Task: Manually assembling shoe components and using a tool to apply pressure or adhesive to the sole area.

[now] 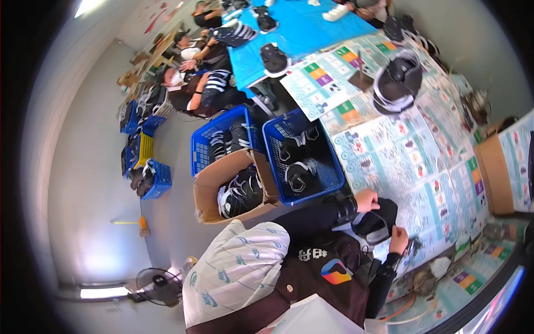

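Observation:
A black shoe with a grey-white edge (376, 221) is held at the near edge of the paper-covered table. My left hand (367, 200) grips its far side with closed fingers. Nearer to me, my right hand (398, 240) pinches its right side. Part of the shoe is hidden by the hands and the left sleeve. Farther up the table stands another black shoe with a white sole (398, 80), apart from both hands.
Left of the table are two blue baskets (340, 181) and a cardboard box (208, 207) holding black-and-white shoes. Behind, co-workers (194, 53) handle shoes by a blue-topped table (311, 28). A fan (158, 286) stands lower left. White patterned fabric (236, 273) lies close to me.

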Demonstrator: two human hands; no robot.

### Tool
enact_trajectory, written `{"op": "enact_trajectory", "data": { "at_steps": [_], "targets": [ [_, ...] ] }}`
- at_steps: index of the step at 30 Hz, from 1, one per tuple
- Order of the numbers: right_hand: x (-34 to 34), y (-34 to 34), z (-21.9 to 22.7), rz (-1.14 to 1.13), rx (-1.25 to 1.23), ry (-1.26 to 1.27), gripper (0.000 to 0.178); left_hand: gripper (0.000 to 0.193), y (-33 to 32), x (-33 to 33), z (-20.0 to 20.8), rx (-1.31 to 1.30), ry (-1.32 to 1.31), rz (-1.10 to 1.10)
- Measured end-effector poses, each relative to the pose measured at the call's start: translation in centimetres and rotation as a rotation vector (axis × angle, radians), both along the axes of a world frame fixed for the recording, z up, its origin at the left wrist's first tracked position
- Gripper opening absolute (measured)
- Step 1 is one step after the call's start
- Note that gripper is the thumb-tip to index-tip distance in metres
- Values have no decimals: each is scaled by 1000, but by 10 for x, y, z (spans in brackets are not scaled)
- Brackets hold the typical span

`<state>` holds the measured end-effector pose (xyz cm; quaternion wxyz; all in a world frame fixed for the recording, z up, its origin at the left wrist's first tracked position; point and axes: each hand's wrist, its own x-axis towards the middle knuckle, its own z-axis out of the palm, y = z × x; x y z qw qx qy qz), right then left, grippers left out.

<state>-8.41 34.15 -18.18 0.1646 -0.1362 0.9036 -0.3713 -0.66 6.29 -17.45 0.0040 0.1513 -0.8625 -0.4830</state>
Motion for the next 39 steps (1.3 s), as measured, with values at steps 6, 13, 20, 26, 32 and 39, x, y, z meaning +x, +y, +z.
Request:
{"op": "enact_trajectory", "data": {
  "at_steps": [6,13,20,26,32,39],
  "targets": [
    [8,-26,3,-19,-29,109,15,21,1,17,16,-164,-14,82],
    [-14,-21,-33,-15,-71,174,23,18,-1,0,-25,-46,-5,146],
    [-26,-32,-46,-270,-776,-653,24,33,-19,-21,-27,615,-111,122],
    [-33,-29,64,6,-670,-40,43,40,-39,-65,51,268,87,-26],
    [-9,-96,204,208,-38,705,49,38,-40,-89,140,124,95,-136],
    [-33,-75,183,-54,-66,722,32,42,-79,-41,216,269,283,-247]
  ]
}}
